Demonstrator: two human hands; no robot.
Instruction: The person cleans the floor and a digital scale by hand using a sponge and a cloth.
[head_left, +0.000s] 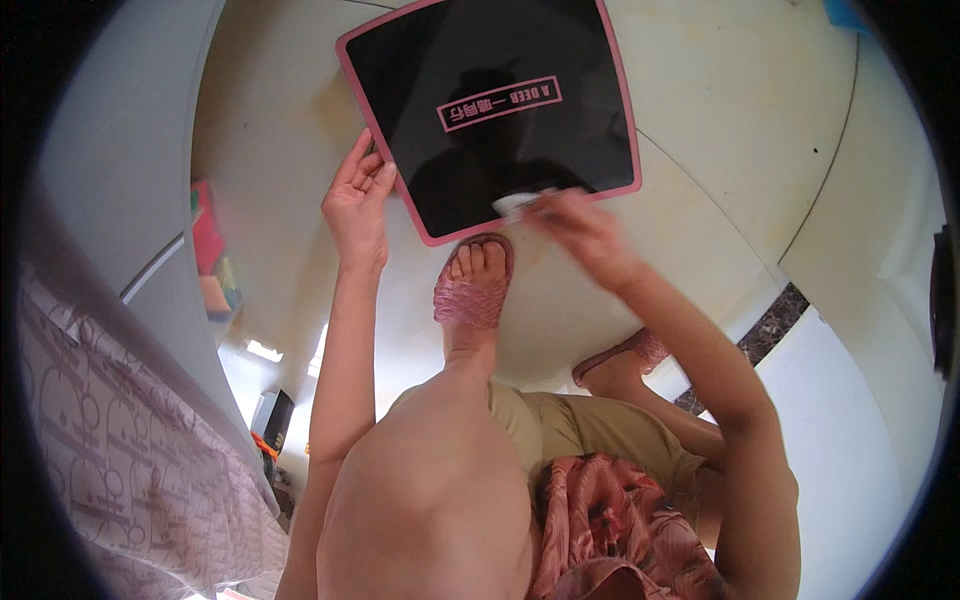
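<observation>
A glossy black square panel with a pink rim (495, 161), apparently a bathroom scale, is tilted in front of me above the floor tiles. It bears pink-framed writing that appears upside down, and its surface mirrors a dark silhouette. My left hand (360, 199) grips its left edge, thumb on the rim and fingers behind. In my right hand (581, 229), blurred by motion, is a white wipe or tissue (516, 202) at the panel's near edge. What the panel's underside rests on is hidden.
My foot in a pink sandal (474, 281) is just below the panel; the other sandal (611, 360) is farther back. Patterned fabric (142, 465) hangs at left. A dark stone strip (776, 319) crosses the floor at right. Colourful items (212, 247) stand by the left wall.
</observation>
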